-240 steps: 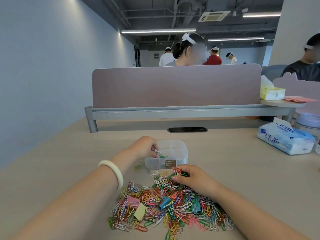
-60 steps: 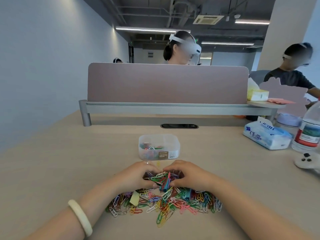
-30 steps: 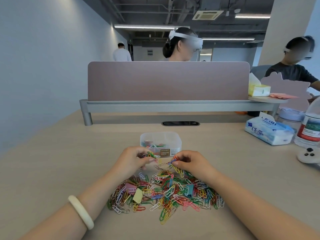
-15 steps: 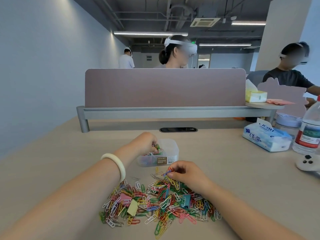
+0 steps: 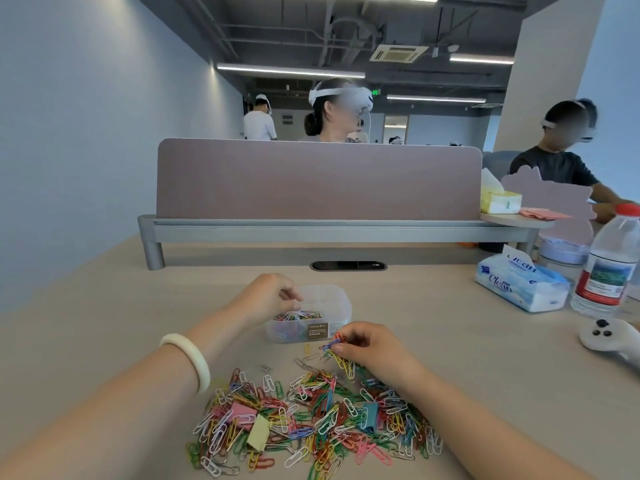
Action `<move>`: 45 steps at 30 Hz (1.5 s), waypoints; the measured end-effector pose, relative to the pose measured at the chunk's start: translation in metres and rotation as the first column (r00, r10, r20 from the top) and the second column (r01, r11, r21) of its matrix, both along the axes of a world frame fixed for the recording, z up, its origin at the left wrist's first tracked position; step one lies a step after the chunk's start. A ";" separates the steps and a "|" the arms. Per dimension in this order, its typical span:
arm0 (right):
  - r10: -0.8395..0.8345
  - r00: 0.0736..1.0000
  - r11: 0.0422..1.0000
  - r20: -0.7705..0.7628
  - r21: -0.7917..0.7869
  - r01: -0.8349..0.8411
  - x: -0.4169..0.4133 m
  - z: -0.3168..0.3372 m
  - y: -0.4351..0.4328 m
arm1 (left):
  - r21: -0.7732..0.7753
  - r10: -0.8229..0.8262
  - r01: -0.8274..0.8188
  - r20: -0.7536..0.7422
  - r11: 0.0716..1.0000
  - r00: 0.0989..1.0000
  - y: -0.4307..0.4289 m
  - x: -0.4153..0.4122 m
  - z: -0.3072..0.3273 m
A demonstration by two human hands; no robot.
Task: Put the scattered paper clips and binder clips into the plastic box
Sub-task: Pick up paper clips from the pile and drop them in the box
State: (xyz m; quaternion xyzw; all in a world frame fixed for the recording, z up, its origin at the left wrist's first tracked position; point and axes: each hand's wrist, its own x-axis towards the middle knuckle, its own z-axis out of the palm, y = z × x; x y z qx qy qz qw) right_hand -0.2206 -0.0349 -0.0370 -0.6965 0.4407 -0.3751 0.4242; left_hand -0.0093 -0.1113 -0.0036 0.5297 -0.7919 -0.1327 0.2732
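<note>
Sprawling over the near worktop [image 5: 104, 323], a pile of coloured paper clips [image 5: 311, 420] lies between the two forearms. A pink binder clip [image 5: 239, 410], a yellow binder clip [image 5: 258, 436] and a blue binder clip [image 5: 370, 415] are mixed into it. Just past the pile, the right hand [image 5: 374, 351] pinches a small bunch of clips [image 5: 341, 356] that dangles at its far edge. Beyond sits the plastic box [image 5: 334, 303], partly filled with clips. The left hand [image 5: 270, 299], with a pale bangle [image 5: 194, 358] on its wrist, hovers over the box's left rim. Farther right, well apart from the box, are a white controller [image 5: 606, 337], a tissue pack [image 5: 519, 289] and a water bottle [image 5: 609, 268]. A divider screen [image 5: 318, 181] closes the back. Blur covers the left fingertips, so I cannot tell whether they hold anything.
</note>
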 end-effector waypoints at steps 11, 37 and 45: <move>-0.013 0.997 1.000 0.074 0.015 0.012 0.049 0.033 -0.066 | -0.069 0.003 -0.018 -0.203 0.997 0.979 0.082 0.028 -0.018; 0.038 0.914 0.969 -0.403 -0.208 -0.132 0.032 0.031 -0.034 | 0.171 -0.129 0.131 -0.026 0.977 0.991 0.101 0.048 -0.029; 0.309 0.651 0.919 -0.693 0.043 -0.391 -0.015 0.014 0.042 | 0.497 -0.431 0.245 0.302 0.832 0.850 0.119 0.036 -0.026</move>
